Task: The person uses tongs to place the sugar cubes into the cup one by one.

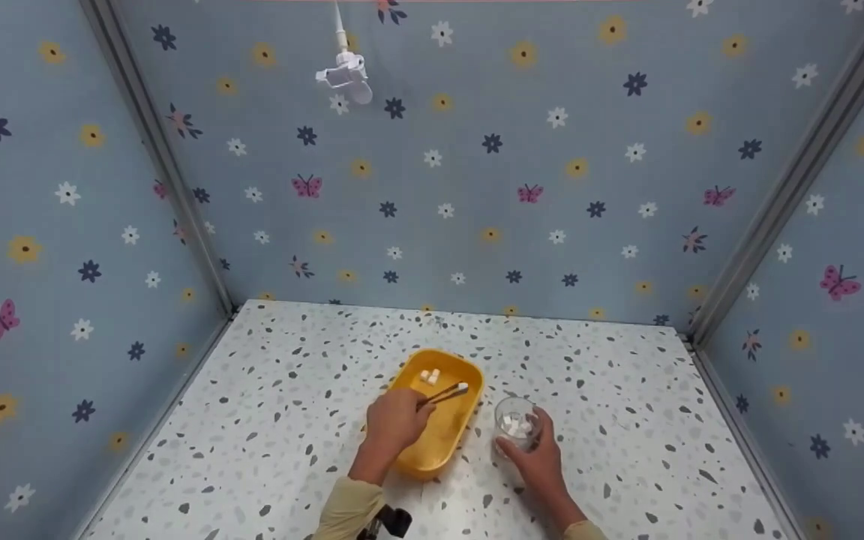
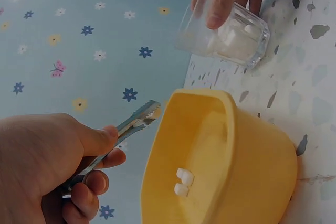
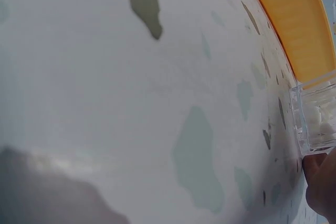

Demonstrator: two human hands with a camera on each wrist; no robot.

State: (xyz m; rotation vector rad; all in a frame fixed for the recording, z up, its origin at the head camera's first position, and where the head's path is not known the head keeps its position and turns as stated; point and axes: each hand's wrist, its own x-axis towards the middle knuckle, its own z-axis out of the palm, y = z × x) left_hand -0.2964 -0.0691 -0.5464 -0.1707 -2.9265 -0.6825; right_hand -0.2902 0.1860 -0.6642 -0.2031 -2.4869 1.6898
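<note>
My left hand point(image 1: 396, 424) grips metal tongs point(image 2: 126, 128) with a serrated tip. In the head view the tongs reach over the yellow basin point(image 1: 424, 470), a small white cube point(image 1: 463, 386) at their tips. A few more white cubes point(image 2: 182, 181) lie on the basin's floor. To the right, my right hand point(image 1: 544, 459) holds a clear glass point(image 2: 202, 40) around its side, thumb and fingers on opposite sides. Several white pieces point(image 1: 516, 426) sit inside the glass. The right wrist view catches only part of the glass and the fingers point(image 3: 321, 187) at its right edge.
A white table point(image 1: 612, 420) with grey speckles lies under the basin and glass. Flower-patterned walls point(image 1: 477, 172) stand behind and at both sides, with metal posts point(image 1: 792, 172) in the corners. A white bracket point(image 1: 346, 75) hangs high at the back.
</note>
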